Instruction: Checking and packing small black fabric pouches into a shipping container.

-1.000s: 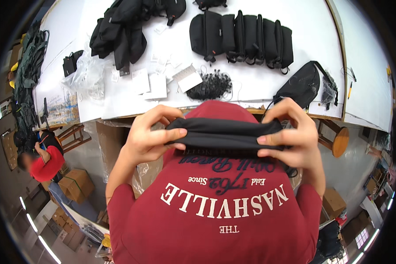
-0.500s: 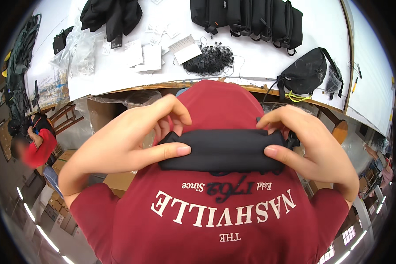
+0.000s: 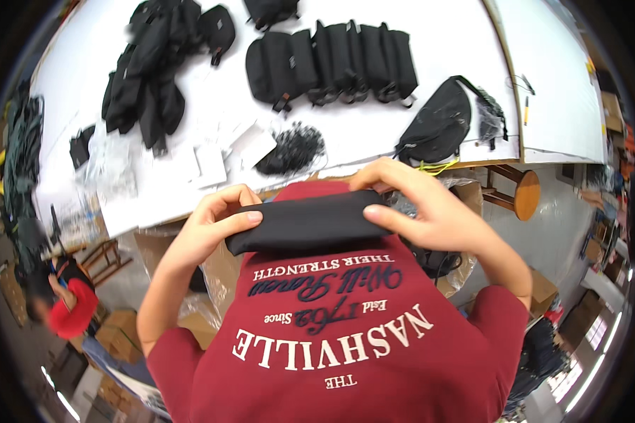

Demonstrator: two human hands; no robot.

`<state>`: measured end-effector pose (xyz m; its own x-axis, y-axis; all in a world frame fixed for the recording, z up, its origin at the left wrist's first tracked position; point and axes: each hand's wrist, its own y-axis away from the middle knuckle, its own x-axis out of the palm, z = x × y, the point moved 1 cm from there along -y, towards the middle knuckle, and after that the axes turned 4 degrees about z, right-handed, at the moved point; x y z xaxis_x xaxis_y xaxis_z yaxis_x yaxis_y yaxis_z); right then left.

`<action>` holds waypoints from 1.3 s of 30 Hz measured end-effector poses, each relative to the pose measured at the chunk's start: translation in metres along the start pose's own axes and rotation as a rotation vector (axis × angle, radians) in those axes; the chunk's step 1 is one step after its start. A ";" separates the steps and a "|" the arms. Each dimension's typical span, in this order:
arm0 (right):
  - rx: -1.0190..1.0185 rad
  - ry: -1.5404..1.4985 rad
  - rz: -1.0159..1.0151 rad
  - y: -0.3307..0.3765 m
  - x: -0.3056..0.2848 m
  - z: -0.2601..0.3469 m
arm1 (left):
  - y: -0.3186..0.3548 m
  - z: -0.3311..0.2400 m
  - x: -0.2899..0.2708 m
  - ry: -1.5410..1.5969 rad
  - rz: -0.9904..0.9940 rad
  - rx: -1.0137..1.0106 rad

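A flat black fabric pouch (image 3: 307, 223) lies across both my hands, just above my red printed shirt. My left hand (image 3: 212, 224) pinches its left end, thumb on top. My right hand (image 3: 413, 204) grips its right end, fingers curled over the top edge. The pouch is held level in front of the white table's near edge (image 3: 346, 163).
On the white table stand a row of black pouches (image 3: 331, 63), a heap of black bags (image 3: 148, 84), a larger black sling bag (image 3: 437, 127), a pile of black cords (image 3: 293, 148) and white cards (image 3: 212, 162). A wooden stool (image 3: 518, 194) is right. A person in red (image 3: 67, 314) crouches lower left.
My view has tilted so the table sits lower and more to the right. The pouch stays gripped in both hands, now tilted slightly with its left end lower.
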<state>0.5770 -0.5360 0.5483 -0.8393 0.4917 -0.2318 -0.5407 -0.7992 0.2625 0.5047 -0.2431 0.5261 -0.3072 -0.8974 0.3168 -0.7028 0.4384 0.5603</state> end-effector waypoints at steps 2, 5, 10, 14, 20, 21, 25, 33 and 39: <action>-0.078 0.246 -0.078 0.002 -0.002 0.003 | -0.021 0.002 0.002 0.003 -0.005 0.067; -0.180 0.478 -0.156 0.000 0.000 -0.012 | -0.062 -0.013 0.005 0.188 0.097 -0.016; 0.058 -0.417 -0.248 -0.021 -0.028 -0.086 | -0.144 0.000 -0.022 0.435 -0.072 0.039; -0.014 -0.841 -0.593 -0.033 -0.092 -0.171 | -0.221 0.055 -0.128 -0.529 -0.770 0.330; 0.119 -1.165 -0.968 -0.066 -0.156 -0.284 | -0.272 0.084 -0.148 -0.812 -0.984 0.208; 0.253 -1.117 -0.981 -0.070 -0.153 -0.287 | -0.272 0.083 -0.142 -0.807 -1.008 0.200; 0.543 -0.407 -0.941 -0.072 -0.149 -0.329 | -0.273 0.059 -0.111 -0.698 -0.974 0.241; 0.239 -0.342 -0.949 -0.089 -0.134 -0.291 | -0.277 0.033 -0.077 -0.832 -0.949 0.396; 0.401 -0.322 -0.969 -0.094 -0.146 -0.282 | -0.295 0.045 -0.097 -0.921 -0.901 0.171</action>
<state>0.7660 -0.6301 0.2929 0.0074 0.9644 -0.2644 -0.9090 0.1167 0.4002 0.7133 -0.2876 0.2957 0.0362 -0.6057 -0.7949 -0.9427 -0.2846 0.1739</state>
